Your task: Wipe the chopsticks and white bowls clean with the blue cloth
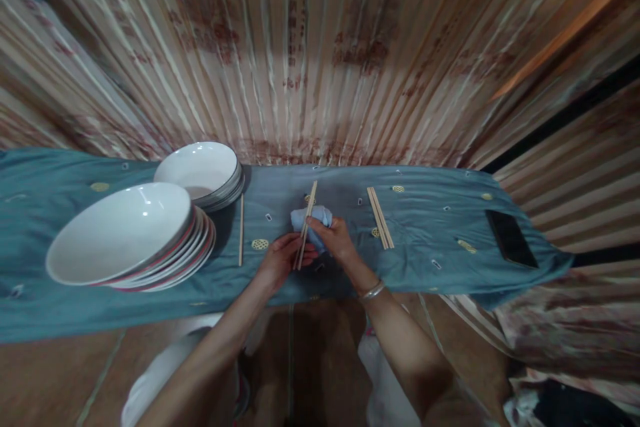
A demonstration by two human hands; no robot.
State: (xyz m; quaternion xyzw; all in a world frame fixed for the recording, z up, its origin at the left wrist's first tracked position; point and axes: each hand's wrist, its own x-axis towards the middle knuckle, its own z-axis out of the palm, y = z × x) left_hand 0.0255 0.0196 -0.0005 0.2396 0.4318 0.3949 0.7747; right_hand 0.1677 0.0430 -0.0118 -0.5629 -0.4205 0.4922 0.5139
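Observation:
Near the front middle of the table, my left hand (286, 257) grips the lower part of a pair of wooden chopsticks (313, 197), which tilt up and away from me. My right hand (336, 237) is closed on a folded light-blue cloth (300, 219), its thumb lying against the chopsticks. Part of the cloth is hidden behind the fingers. A single chopstick (241, 230) lies on the table to the left of my hands. Several more chopsticks (381, 217) lie side by side to the right.
A stack of large white bowls and plates (125, 233) stands at the left, with a stack of smaller white bowls (200, 170) behind it. A black phone (510, 238) lies at the right end of the blue-green tablecloth (430, 213). Pleated curtains (320, 67) hang behind the table.

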